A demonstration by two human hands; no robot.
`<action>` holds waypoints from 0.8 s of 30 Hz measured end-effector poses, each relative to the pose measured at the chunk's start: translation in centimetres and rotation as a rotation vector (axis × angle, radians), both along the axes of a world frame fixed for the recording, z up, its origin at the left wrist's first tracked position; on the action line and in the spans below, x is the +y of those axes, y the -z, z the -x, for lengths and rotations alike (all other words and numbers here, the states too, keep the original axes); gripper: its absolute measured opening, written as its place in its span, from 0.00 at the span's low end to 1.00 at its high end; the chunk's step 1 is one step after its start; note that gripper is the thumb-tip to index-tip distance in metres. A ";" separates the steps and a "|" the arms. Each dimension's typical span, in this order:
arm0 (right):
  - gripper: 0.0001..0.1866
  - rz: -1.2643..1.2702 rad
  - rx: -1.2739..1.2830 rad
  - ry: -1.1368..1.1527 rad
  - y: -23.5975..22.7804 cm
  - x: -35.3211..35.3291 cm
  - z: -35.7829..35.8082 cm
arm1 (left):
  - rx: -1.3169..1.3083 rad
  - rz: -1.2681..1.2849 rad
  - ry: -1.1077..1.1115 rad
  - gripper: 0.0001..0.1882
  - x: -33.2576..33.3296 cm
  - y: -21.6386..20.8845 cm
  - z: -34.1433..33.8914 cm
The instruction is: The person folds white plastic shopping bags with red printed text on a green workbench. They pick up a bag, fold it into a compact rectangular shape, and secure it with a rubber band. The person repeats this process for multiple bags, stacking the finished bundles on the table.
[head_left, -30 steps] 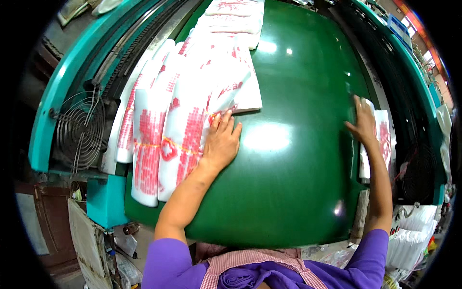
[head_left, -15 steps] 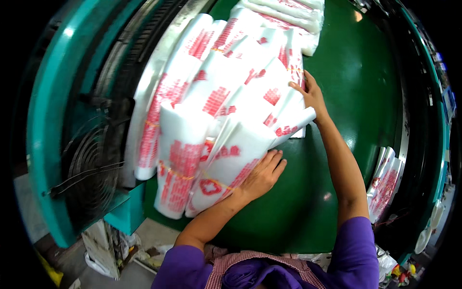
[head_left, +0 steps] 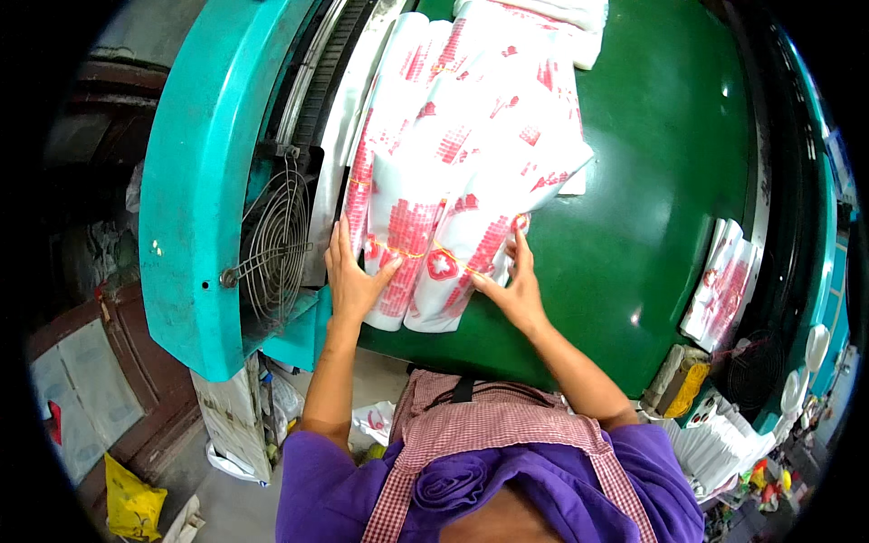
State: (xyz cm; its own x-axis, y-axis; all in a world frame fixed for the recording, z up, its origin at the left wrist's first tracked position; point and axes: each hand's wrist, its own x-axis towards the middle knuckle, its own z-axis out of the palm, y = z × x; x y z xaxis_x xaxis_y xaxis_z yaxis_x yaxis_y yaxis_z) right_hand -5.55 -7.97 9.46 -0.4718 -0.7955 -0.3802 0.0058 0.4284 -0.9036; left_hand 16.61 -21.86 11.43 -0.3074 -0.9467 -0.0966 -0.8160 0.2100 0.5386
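A pile of rolled white plastic bags (head_left: pixel 493 118) with red print lies on a green work table, tied in bundles by thin yellowish bands. Two bundles lie side by side at the near end: a left bundle (head_left: pixel 399 231) and a right bundle (head_left: pixel 450 271). My left hand (head_left: pixel 358 279) rests against the outer side of the left bundle, fingers stretched apart and thumb on its print. Against the outer side of the right bundle is my right hand (head_left: pixel 518 288), its thumb and fingers spread. Neither hand is wrapped round a bundle.
Beside the pile runs a metal edge with a teal machine housing (head_left: pixel 195 181) and a round wire fan guard (head_left: pixel 279 244). More printed bags (head_left: pixel 721 285) lie at the right edge of the green table (head_left: pixel 625 217). A yellow bag (head_left: pixel 133 498) is on the floor.
My left hand has moved from the right side of the near bundles to their left side. My right hand has come down toward me to their right side. The view has shifted.
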 end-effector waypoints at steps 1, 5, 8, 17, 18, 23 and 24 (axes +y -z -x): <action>0.58 -0.002 0.144 -0.001 -0.5 -1.0 -0.5 | -0.021 -0.061 -0.025 0.57 -0.3 -0.4 0.3; 0.57 -0.009 0.131 0.017 -0.1 -0.2 -1.2 | 0.043 -0.164 -0.059 0.59 0.3 -0.9 0.0; 0.49 0.032 0.276 -0.061 -0.2 0.0 -3.0 | 0.136 -0.241 -0.146 0.63 2.5 -0.8 0.8; 0.25 0.160 -0.272 -0.035 -0.5 1.7 2.4 | 0.786 -0.568 -0.321 0.57 16.2 4.7 3.3; 0.24 0.144 -0.251 0.014 0.2 2.7 3.6 | 0.862 -0.644 -0.343 0.55 16.0 4.2 4.4; 0.24 0.128 -0.655 0.126 1.8 5.7 7.2 | 0.936 -0.435 -0.255 0.49 16.6 3.5 9.1; 0.24 0.150 -0.706 0.150 1.8 6.3 7.6 | 0.890 -0.453 -0.199 0.49 16.3 2.8 9.6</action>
